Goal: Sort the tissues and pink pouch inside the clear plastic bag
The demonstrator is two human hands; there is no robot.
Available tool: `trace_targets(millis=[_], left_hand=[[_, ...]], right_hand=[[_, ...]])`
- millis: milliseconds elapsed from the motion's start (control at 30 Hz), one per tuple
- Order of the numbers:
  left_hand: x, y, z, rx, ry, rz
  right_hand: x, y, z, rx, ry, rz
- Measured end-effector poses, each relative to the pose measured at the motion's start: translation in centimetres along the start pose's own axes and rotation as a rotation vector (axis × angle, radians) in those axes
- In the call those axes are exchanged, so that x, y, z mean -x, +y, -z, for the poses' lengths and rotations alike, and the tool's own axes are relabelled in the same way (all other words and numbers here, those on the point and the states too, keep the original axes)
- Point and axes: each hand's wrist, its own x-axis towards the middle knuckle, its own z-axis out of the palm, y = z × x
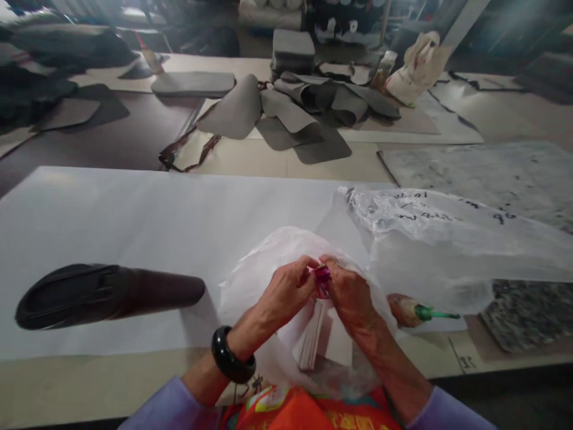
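My left hand and my right hand meet in front of me, thumbs and fingers pinched on a small shiny pink-purple piece. Its exact kind is not clear, since the fingers cover much of it. Beneath both hands spreads a translucent white plastic bag. A stack of thin pale pieces lies in or on the bag, below my wrists. A black bangle circles my left wrist.
A long dark leather-like item lies at left on the white sheet. To the right are a marked plastic bag, a green-nozzled bottle and a speckled stone slab. Grey cut pieces are heaped farther back.
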Motion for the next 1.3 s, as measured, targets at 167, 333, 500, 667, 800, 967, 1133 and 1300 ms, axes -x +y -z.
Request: trace_targets(millis=[167,333,500,667,800,967,1133,1300], left_hand=[[0.3,-0.5,-1.2,0.168,0.111,0.205],[0.9,-1.7,-1.5,0.255,0.119,0.252],[1.2,-1.4,-1.6,0.221,0.138,0.222],[1.4,-1.0,-2.3,0.392,0.102,0.170],[1.8,-1.2,-2.0,0.318,0.179,0.291],[2.7,-1.8,-1.5,0.221,0.003,0.393],[3.0,-2.2,-1.9,0.266,-0.017,0.407],[2.8,-1.0,-2.5,0.351,0.052,0.419]], right_hand=[[-0.6,0.2,-0.1,-0.185,-0.030,0.047],[0.1,1.7,2.0,-0.709,-0.267,0.144],[0.3,1.5,2.0,-0.511,-0.141,0.055],[-0.3,-0.3,-0.1,-0.088,0.010,-0.057],[-0.6,-0.3,-0.5,-0.151,0.009,-0.011],[0.2,1.6,0.6,-0.580,-0.173,0.085],[1.1,2.0,0.7,-0.601,-0.178,0.082],[0.4,0.3,-0.4,-0.082,-0.015,0.020]])
